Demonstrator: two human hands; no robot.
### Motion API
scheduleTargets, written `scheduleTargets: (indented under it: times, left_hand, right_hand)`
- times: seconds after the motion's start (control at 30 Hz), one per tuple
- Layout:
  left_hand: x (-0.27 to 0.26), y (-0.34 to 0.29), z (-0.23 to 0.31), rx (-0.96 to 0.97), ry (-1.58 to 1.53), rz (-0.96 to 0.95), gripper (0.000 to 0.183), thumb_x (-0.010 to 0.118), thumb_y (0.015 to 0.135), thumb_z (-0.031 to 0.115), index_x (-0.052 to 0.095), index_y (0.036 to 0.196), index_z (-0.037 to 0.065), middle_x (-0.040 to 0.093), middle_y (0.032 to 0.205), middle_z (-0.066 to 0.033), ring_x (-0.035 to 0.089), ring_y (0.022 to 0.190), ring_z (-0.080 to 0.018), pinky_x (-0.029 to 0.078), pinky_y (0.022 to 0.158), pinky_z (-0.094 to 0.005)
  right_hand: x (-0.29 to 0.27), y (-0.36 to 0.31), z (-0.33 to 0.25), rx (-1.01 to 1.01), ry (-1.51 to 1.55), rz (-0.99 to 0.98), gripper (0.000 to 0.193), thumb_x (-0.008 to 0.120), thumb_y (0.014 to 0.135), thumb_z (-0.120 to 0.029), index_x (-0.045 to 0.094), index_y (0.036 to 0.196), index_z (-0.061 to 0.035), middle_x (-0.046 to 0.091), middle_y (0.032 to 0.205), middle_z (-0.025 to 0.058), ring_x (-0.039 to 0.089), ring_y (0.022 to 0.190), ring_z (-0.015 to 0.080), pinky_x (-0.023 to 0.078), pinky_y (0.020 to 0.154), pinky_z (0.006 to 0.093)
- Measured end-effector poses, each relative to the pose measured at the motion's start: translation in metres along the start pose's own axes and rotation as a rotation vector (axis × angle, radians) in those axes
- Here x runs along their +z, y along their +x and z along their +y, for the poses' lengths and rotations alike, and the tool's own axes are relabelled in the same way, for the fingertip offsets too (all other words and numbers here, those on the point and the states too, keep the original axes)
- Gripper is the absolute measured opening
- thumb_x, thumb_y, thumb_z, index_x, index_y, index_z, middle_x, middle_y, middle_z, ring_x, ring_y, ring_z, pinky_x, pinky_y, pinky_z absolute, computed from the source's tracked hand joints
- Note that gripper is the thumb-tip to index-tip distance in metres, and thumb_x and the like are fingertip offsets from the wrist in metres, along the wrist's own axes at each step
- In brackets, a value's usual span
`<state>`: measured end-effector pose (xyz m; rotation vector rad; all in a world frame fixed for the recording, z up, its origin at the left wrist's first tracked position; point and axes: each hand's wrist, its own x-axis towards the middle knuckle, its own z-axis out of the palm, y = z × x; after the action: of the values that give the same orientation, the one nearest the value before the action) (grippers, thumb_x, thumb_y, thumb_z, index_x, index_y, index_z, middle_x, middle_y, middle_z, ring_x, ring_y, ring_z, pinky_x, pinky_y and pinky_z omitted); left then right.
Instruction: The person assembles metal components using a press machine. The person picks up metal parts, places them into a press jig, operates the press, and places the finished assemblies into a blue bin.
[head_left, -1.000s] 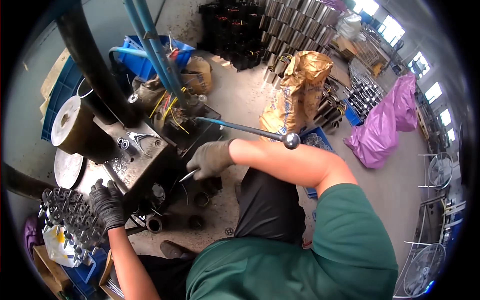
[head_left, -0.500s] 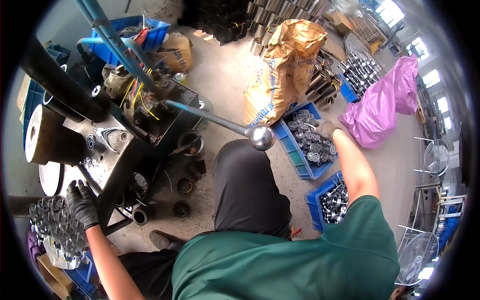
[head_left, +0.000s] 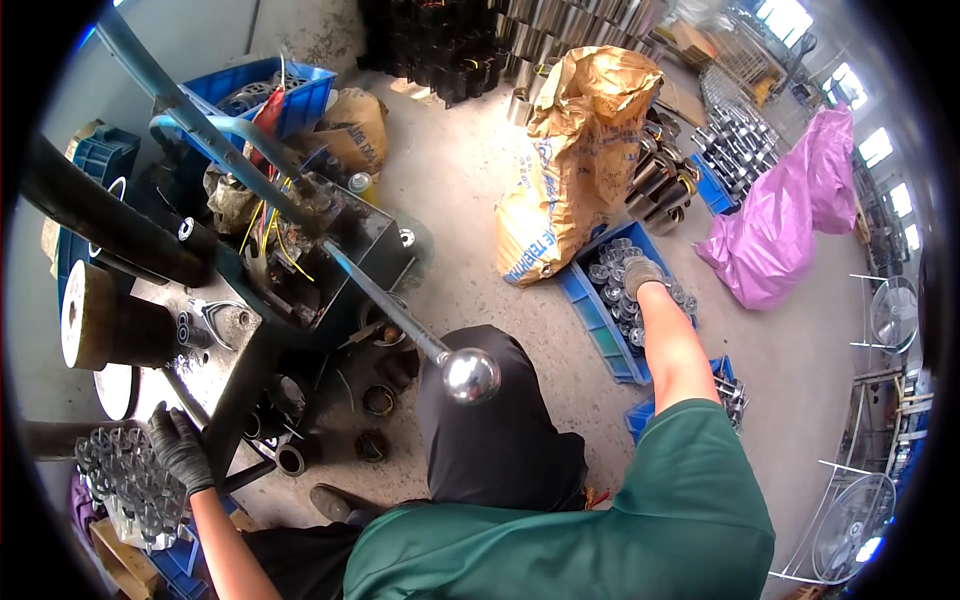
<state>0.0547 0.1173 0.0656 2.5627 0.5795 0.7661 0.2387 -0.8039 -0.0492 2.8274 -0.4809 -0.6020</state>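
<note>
Steel ball: the end of a blue lever [head_left: 375,295] is capped by this polished ball [head_left: 470,377], taken here as the landmark.
Round metal parts: these small pieces [head_left: 612,272] are heaped in a blue crate [head_left: 597,325], above and to the right of the steel ball.
Right hand: the gloved hand [head_left: 643,272] is lowered onto the heap, right of the steel ball; its fingers are hidden, so whether its grip is apart, together or clamped on a part cannot be told.
Left hand: the dark-gloved hand [head_left: 180,450] is laid at the edge of the tabletop [head_left: 212,372], well left of the steel ball; its grip is apart, with the fingers stretched out.
Pronged metal parts: a dense cluster [head_left: 120,470] is seen just beside the left hand, farther left of the steel ball.
Brown sack: the crumpled paper sack [head_left: 575,170] is stood above and to the right of the steel ball.
</note>
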Motion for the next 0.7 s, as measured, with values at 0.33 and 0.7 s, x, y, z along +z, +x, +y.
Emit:
scheduleTargets:
  times: [0.33,0.7]
  left_hand:
    - [-0.001,-0.003,-0.008,-0.016,-0.092,0.034,0.029,0.059,0.108,0.009,0.063,0.135,-0.001,0.069,0.122,-0.0105,0.065,0.107,-0.0167,0.054,0.095,-0.0315]
    - [-0.001,-0.005,-0.012,-0.054,-0.105,0.026,0.03,0.058,0.109,0.01,0.062,0.136,-0.001,0.069,0.125,-0.0104,0.064,0.11,-0.017,0.052,0.099,-0.0315]
  right_hand:
    - [-0.015,0.067,-0.025,-0.089,-0.249,-0.218,0.04,0.074,0.083,-0.02,0.079,0.121,-0.0093,0.073,0.129,0.0171,0.07,0.123,0.0302,0.057,0.101,0.0442]
    - [-0.002,0.067,0.026,-0.271,-0.242,-0.239,0.037,0.063,0.087,-0.016,0.076,0.121,-0.0062,0.074,0.121,0.0224,0.072,0.114,0.0364,0.057,0.098,0.0451]
